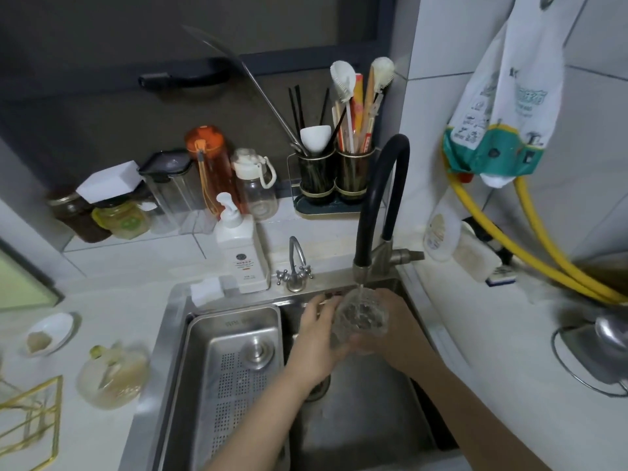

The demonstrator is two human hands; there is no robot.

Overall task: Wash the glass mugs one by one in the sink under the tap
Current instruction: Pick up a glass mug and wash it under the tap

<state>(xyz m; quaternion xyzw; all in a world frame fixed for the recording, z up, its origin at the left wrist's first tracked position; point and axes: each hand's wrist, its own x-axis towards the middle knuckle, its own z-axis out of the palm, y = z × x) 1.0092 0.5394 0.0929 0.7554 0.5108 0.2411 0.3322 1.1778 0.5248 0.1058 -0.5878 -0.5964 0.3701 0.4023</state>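
Both hands hold one glass mug [361, 314] over the sink [367, 419], near its back edge and right under the tap [380, 198], and a thin stream of water falls into the open mouth of the mug. The left hand [317, 338] grips the left side of the mug with its fingers [323, 305] curled around the glass. The right hand [397, 329] holds the mug from the right and from below; its fingers are mostly hidden behind the glass. The mug is tilted, with the mouth toward the camera. The right side of the sink below the hands is open, with the drain under the left wrist. The left side is filled by a metal tray [234, 368] with holes. A soap bottle [241, 253] and a small faucet [295, 266] stand on the back rim. On the tabletop [112, 300] left of the sink stands another mug [114, 377], near the sink edge but apart from it.
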